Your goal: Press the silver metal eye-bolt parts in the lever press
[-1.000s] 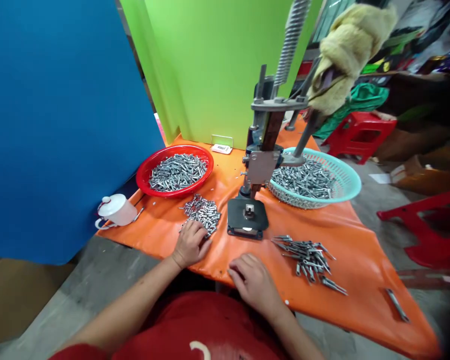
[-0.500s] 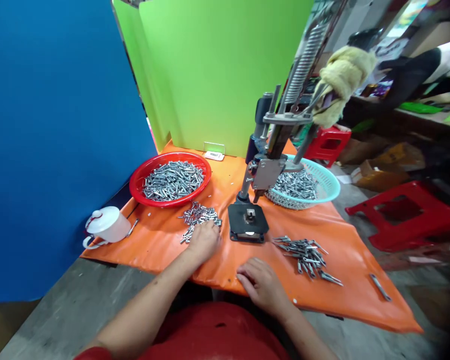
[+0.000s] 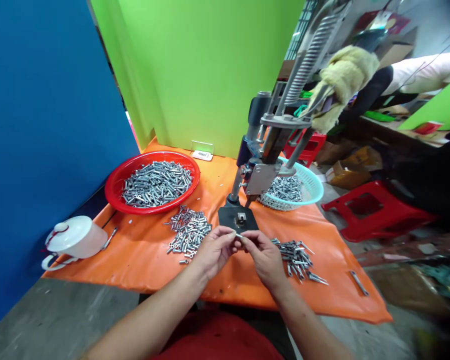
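In front of the hand press [image 3: 262, 180], my left hand [image 3: 218, 252] and my right hand [image 3: 266, 257] meet, fingertips pinched on a small metal part [image 3: 239, 235]. Most of that part is hidden by the fingers. Just behind them is the press's black base [image 3: 228, 216] with a small metal fixture [image 3: 241, 218] on it. Left of my left hand lies a pile of short, ring-ended metal pieces [image 3: 191, 235]. A heap of longer metal pieces [image 3: 294, 256] lies to the right of my right hand.
At the back left stands a red basin [image 3: 114, 192] full of metal pieces. A light blue basket [image 3: 315, 187] holds more behind the press. A white lidded mug [image 3: 77, 237] is at the left edge, a wrench [image 3: 359, 283] at the right. Red stools [image 3: 375, 207] stand beyond.
My left hand has left the pile of short pieces and moved right. My right hand has risen from the table's front edge, and both now meet at a small metal part. The view has shifted.
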### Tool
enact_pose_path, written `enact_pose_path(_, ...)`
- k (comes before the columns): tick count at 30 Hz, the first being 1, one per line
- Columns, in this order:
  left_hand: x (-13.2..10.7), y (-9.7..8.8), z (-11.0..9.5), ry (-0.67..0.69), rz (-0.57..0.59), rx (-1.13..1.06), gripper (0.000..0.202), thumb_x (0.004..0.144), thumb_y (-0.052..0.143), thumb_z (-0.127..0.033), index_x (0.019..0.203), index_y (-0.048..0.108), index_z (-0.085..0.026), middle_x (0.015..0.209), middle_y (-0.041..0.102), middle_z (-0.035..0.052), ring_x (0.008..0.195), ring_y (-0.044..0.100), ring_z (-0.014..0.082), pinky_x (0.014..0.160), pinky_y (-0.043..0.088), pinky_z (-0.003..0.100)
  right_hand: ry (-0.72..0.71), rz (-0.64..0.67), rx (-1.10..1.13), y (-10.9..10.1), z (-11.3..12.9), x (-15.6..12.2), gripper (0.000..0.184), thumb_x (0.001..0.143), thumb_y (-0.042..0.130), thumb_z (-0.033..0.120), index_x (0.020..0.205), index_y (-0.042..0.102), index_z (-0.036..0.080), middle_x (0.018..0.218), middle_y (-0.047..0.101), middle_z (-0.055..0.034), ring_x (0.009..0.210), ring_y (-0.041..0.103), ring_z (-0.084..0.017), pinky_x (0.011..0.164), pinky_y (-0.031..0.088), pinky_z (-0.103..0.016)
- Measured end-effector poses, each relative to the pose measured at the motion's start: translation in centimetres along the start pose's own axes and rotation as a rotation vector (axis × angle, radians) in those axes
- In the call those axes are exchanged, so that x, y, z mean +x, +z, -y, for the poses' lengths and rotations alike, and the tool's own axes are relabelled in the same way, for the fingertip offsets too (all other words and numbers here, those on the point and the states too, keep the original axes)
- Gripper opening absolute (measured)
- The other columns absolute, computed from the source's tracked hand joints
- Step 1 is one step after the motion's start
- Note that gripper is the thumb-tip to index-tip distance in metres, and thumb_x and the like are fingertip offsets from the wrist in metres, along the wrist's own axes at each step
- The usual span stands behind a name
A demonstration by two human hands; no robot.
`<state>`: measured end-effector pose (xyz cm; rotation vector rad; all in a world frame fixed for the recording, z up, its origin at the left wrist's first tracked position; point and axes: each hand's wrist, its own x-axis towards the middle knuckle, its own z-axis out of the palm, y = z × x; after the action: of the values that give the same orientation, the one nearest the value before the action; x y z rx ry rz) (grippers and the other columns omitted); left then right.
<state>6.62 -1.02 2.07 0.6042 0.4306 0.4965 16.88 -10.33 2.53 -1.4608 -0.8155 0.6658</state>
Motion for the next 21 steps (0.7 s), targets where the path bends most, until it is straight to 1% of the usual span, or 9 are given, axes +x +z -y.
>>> enact_pose_path(4,1.1,0.2,0.9,0.059,-0.029,0.041,0.032,0.064,0.078,-0.028,0.084,0.056,-0.013,0.068,0.062,-0.0004,0.059,0.059,0.0088,0.058,0.044,0.020,0.004,0.072,0.030,-0.9,-0.5,0.7,0.028,0.081,0.061,0.041,0.093,0.060,0.016,0.081,0.065,-0.0041,0.076,0.064,-0.014,0.075,0.056,-0.029)
enact_pose_path(6,1.8,0.3,1.2,0.086,-0.041,0.145,0.029,0.069,0.073,-0.031,0.086,0.056,-0.014,0.069,0.061,-0.0004,0.060,0.058,0.0091,0.058,0.043,0.021,-0.073,0.054,-0.123,-1.8,-0.8,1.3,0.026,0.084,0.058,0.040,0.093,0.060,0.016,0.081,0.064,-0.0043,0.075,0.063,-0.014,0.073,0.055,-0.028)
enact_pose_path(8,2.7,0.1,1.2,0.162,-0.078,0.382,0.025,0.073,0.068,-0.028,0.090,0.056,-0.014,0.074,0.060,0.0007,0.064,0.057,0.0102,0.061,0.044,0.023,-0.214,0.012,-0.413,-2.8,-1.0,2.2,0.022,0.087,0.053,0.037,0.093,0.061,0.017,0.085,0.064,-0.0051,0.078,0.062,-0.014,0.074,0.052,-0.028)
enact_pose_path(9,3.2,-0.2,1.1,0.231,-0.104,0.543,0.025,0.074,0.066,-0.025,0.094,0.056,-0.015,0.079,0.059,0.0018,0.067,0.057,0.0110,0.064,0.045,0.024,-0.284,0.005,-0.573,-3.3,-1.1,2.8,0.021,0.089,0.051,0.035,0.093,0.061,0.017,0.087,0.063,-0.0057,0.081,0.061,-0.015,0.075,0.050,-0.027)
enact_pose_path(11,4.2,-0.7,0.8,0.399,-0.129,0.885,0.033,0.071,0.065,-0.016,0.103,0.055,-0.016,0.092,0.058,0.0043,0.076,0.056,0.0134,0.071,0.046,0.028,-0.385,0.024,-0.850,-4.0,-1.3,3.9,0.021,0.090,0.048,0.032,0.094,0.061,0.017,0.090,0.062,-0.0069,0.086,0.059,-0.016,0.077,0.048,-0.028)
enact_pose_path(13,5.2,-1.1,0.3,0.535,-0.086,1.164,0.042,0.070,0.063,-0.011,0.110,0.053,-0.018,0.102,0.055,0.0065,0.086,0.055,0.0162,0.078,0.047,0.031,-0.437,0.059,-1.044,-4.3,-1.5,4.8,0.021,0.091,0.045,0.029,0.096,0.061,0.016,0.090,0.060,-0.0076,0.085,0.058,-0.017,0.076,0.047,-0.029)
enact_pose_path(15,6.1,-1.4,-0.1,0.603,-0.014,1.350,0.040,0.071,0.062,-0.010,0.110,0.053,-0.019,0.106,0.055,0.0073,0.095,0.054,0.0188,0.085,0.046,0.034,-0.482,0.069,-1.175,-4.0,-1.8,5.4,0.021,0.091,0.044,0.027,0.097,0.061,0.017,0.090,0.060,-0.0079,0.083,0.057,-0.017,0.075,0.046,-0.029)
enact_pose_path(18,7.2,-1.2,-0.8,0.618,0.019,1.504,0.028,0.074,0.060,-0.012,0.101,0.056,-0.018,0.100,0.059,0.0065,0.097,0.054,0.0205,0.087,0.045,0.036,-0.516,0.069,-1.249,-3.1,-2.0,6.1,0.021,0.091,0.043,0.026,0.098,0.061,0.017,0.090,0.060,-0.0079,0.082,0.057,-0.018,0.073,0.045,-0.029)
enact_pose_path(21,8.1,-0.9,-1.5,0.602,0.057,1.592,0.017,0.076,0.059,-0.014,0.092,0.058,-0.019,0.093,0.061,0.0047,0.091,0.056,0.0204,0.082,0.046,0.034,-0.454,0.077,-1.189,-3.1,-1.8,7.0,0.022,0.092,0.043,0.027,0.099,0.061,0.017,0.093,0.061,-0.0068,0.084,0.058,-0.017,0.075,0.046,-0.027)
